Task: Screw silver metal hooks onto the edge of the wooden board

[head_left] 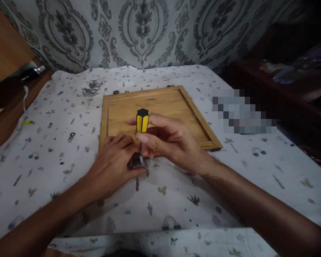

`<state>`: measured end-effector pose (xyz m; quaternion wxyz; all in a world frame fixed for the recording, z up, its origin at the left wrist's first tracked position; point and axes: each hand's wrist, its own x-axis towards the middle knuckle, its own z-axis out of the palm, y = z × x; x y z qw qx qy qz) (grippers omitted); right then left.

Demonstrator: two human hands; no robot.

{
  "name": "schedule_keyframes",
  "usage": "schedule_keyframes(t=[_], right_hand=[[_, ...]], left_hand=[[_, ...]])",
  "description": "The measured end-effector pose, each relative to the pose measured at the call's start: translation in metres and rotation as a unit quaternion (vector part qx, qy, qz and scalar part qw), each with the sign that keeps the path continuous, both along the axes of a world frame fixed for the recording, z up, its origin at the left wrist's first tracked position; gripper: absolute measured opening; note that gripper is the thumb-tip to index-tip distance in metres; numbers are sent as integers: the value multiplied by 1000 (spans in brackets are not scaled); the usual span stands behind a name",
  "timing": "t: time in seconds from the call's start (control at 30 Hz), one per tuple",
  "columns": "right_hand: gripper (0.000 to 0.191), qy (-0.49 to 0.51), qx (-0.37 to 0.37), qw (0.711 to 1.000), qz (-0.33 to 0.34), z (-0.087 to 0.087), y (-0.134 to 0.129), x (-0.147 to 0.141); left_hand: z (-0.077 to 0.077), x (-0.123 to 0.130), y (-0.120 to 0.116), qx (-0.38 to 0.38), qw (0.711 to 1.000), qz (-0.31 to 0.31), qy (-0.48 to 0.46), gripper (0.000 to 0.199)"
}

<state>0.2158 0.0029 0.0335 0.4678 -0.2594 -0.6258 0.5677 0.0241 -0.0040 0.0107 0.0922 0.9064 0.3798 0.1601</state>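
"Screwdriver in that grip: how will it handle?"

"Light, I'd judge, with a stiff shaft and a hard handle. Its facets should help against slipping. Best held by the yellow-and-black handle, with the thumb low for steering."

"And how does the right hand have it?"

"Closed round it in a pinch: thumb at the lower end of the handle, index finger reaching behind. The handle stands nearly upright, shaft pointing down."

"Down to what?"

"A small metal part, held in the left hand. Those fingers are curled over, with the thumb stretched along the near side, so the gap is narrow. I'd expect the part to be hard and rigid, easiest to steady by its edges. Whether the tip is seated in a screw, I can't tell."

"What's around them?"

"Just beyond lies a framed wooden panel, flat on the patterned sheet. The hands hide part of its near edge, so I can't say whether the part touches it. Farther off, to the left, more metal pieces sit in a cluster."
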Motion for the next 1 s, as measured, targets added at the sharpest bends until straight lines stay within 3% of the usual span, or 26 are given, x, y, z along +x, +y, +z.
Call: schedule_keyframes(t=[0.13,0.2,0.37,0.6,0.83,1.0], right_hand=[[27,0,26,998,-49,-2,1,-2],[31,-3,4,998,-61,-2,3,-4],[40,27,-41,999,-17,2,7,-6],[13,30,-11,999,38,6,6,-1],[37,32,11,999,-15,5,12,-5],[30,-16,33,999,27,15,15,-1]], left_hand=[[0,0,-1,5,1000,5,-1,37],[-1,-1,-1,1,1000,6,1,40],[-1,-2,-1,8,1000,3,3,41],[2,0,1,18,1000,7,5,27],[-1,-1,2,-13,1000,23,17,28],[-4,-3,2,-10,1000,17,-3,29]])
